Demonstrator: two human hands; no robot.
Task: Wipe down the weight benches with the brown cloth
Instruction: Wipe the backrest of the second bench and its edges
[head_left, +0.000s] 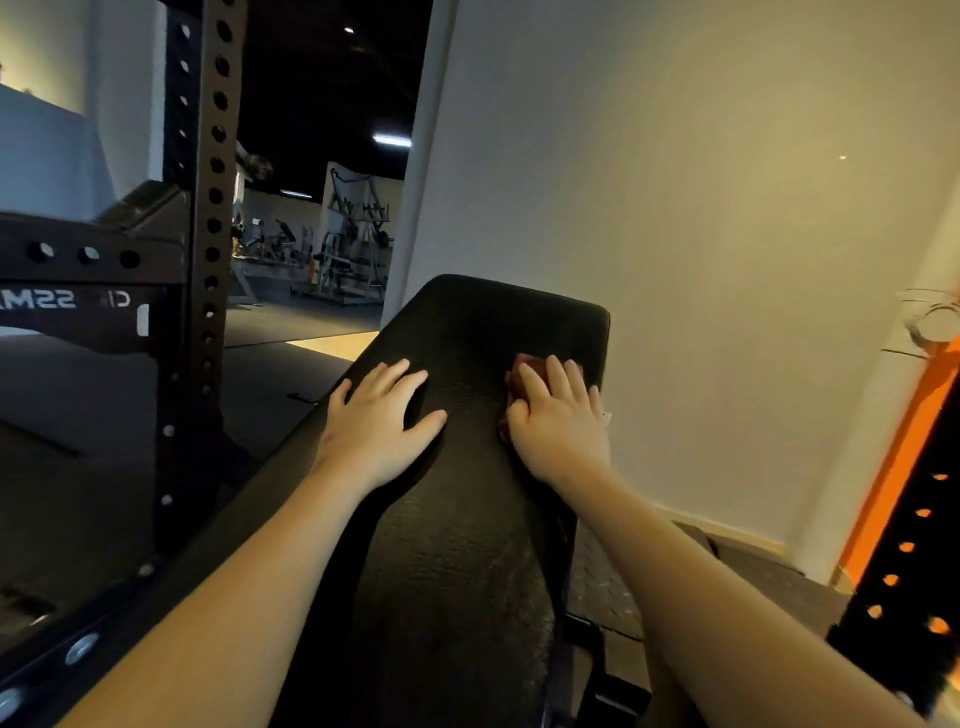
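Observation:
A black padded weight bench (467, 519) runs away from me up the middle of the view. My left hand (376, 421) lies flat on its left side, fingers spread. My right hand (558, 421) presses the brown cloth (524, 374) onto the pad near the right edge. The fingers lie over the cloth and cover most of it; only a folded corner shows past the fingertips.
A black perforated rack upright (205, 260) with a crossbeam stands close on the left. An orange and black rack post (904, 519) rises at the right edge. A pale wall (701, 234) is behind the bench. Gym machines (343, 260) stand far back on dark floor.

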